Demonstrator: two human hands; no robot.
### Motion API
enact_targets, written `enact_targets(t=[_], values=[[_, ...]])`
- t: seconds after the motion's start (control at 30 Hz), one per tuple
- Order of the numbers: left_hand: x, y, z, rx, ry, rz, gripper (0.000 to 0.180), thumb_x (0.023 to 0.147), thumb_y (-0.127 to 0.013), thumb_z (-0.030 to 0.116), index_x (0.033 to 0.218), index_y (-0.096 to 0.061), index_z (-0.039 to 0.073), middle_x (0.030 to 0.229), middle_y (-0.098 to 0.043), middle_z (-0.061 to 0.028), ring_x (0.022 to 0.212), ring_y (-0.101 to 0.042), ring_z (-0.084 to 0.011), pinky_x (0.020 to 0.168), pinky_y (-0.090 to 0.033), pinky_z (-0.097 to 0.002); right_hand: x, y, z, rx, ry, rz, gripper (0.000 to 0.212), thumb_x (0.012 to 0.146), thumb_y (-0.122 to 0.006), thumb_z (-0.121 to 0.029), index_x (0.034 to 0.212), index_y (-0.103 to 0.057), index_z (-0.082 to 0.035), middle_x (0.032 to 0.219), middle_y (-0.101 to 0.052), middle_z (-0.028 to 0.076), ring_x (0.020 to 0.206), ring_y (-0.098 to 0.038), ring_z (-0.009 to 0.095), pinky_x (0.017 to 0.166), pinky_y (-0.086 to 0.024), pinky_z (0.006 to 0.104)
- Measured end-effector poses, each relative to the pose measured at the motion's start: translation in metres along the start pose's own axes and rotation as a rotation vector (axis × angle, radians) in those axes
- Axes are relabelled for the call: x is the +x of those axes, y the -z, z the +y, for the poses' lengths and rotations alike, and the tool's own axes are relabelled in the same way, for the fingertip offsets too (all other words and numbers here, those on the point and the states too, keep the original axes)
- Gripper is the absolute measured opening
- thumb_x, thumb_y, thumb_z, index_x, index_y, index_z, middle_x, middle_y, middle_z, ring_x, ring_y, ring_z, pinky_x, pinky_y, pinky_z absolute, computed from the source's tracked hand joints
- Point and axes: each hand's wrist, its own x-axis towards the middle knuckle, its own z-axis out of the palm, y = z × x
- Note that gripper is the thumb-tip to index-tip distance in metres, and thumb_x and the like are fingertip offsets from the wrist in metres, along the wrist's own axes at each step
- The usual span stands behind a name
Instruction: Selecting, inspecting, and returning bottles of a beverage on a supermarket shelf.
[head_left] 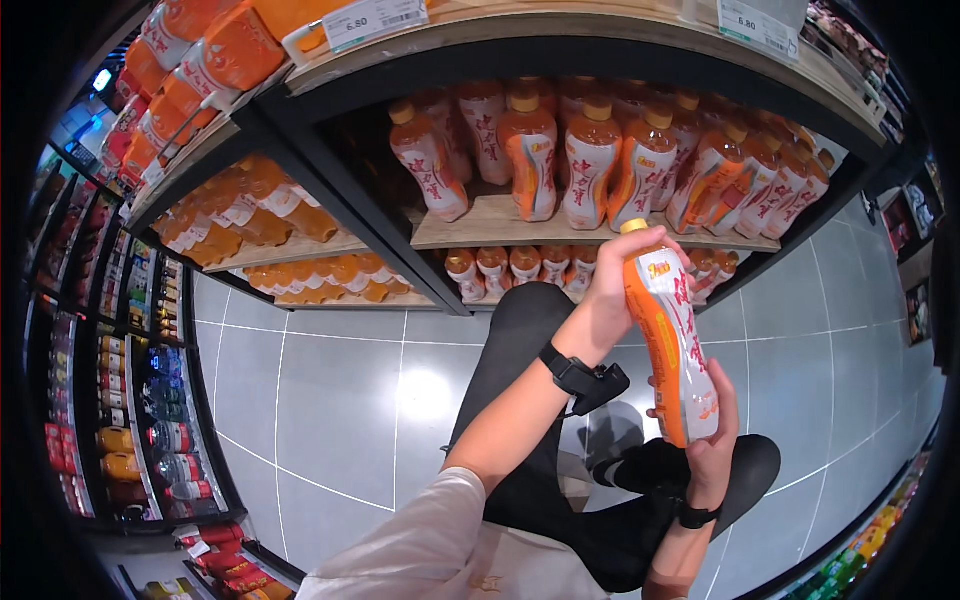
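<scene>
Between my hands is a drink bottle (668, 345) with an orange and white label and a yellow cap, tilted so its cap end points up toward the shelf. My left hand (622, 280) is wrapped round its neck and shoulder, just below the cap. Lower down, my right hand (715, 420) grips the base, thumb along one side and fingertips showing on the other. Several like bottles (592, 165) stand upright in rows on the wooden shelf (490, 222) ahead of me.
Smaller bottles (525, 265) line a lower shelf. Orange bottles (275, 195) fill the unit on the left, with orange packs (240, 45) above. A drinks rack (170, 420) stands far left. Grey tiled floor (340, 400) lies around my bent legs (520, 370). Price tags (375, 22) hang on the top edge.
</scene>
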Motion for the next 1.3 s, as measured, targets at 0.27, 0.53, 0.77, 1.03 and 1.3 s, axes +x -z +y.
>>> enact_targets(t=[0.27, 0.53, 0.77, 1.03, 1.3], values=[[-0.026, 0.02, 0.033, -0.101, -0.081, 0.09, 0.035, 0.09, -0.06, 0.035, 0.089, -0.064, 0.0, 0.083, -0.067, -0.0169, 0.074, -0.069, -0.0339, 0.072, -0.059, -0.0505, 0.009, -0.03, -0.011, 0.024, -0.08, -0.08, 0.1, 0.075, -0.083, -0.054, 0.145, -0.043, 0.006, 0.148, -0.046, 0.022, 0.138, -0.047, 0.028, 0.113, -0.037, 0.0389], [-0.066, 0.026, 0.049, -0.115, -0.252, 0.147, 0.037, 0.093, -0.056, 0.036, 0.091, -0.064, 0.0, 0.085, -0.066, -0.0174, 0.073, -0.068, -0.0331, 0.068, -0.058, -0.0504, 0.013, -0.059, -0.016, 0.078, 0.011, -0.225, 0.083, 0.078, -0.082, -0.05, 0.136, -0.051, 0.001, 0.151, -0.039, 0.029, 0.139, -0.044, 0.035, 0.114, -0.034, 0.0423], [-0.056, 0.042, 0.045, -0.221, -0.146, 0.079, 0.037, 0.093, -0.056, 0.037, 0.091, -0.064, 0.001, 0.086, -0.066, -0.0155, 0.075, -0.064, -0.0339, 0.069, -0.053, -0.0484, 0.016, -0.066, -0.006, 0.113, 0.108, -0.241, 0.075, 0.077, -0.085, -0.039, 0.137, -0.056, -0.005, 0.152, -0.039, 0.028, 0.139, -0.044, 0.036, 0.112, -0.035, 0.0409], [-0.038, 0.047, 0.022, -0.236, -0.055, 0.089, 0.035, 0.095, -0.056, 0.038, 0.09, -0.064, 0.004, 0.084, -0.062, -0.0127, 0.076, -0.062, -0.03, 0.067, -0.054, -0.0448, 0.015, -0.049, -0.02, 0.009, 0.027, -0.28, 0.07, 0.078, -0.081, -0.024, 0.14, -0.054, -0.006, 0.156, -0.034, 0.027, 0.144, -0.038, 0.038, 0.115, -0.031, 0.0425], [-0.03, 0.041, 0.019, -0.226, 0.029, 0.139, 0.033, 0.095, -0.056, 0.035, 0.09, -0.063, 0.003, 0.083, -0.065, -0.0139, 0.075, -0.065, -0.0304, 0.068, -0.056, -0.045, 0.003, -0.052, -0.029, -0.085, 0.0, -0.217, 0.07, 0.079, -0.07, -0.018, 0.144, -0.049, -0.006, 0.158, -0.031, 0.03, 0.146, -0.037, 0.039, 0.117, -0.028, 0.0431]])
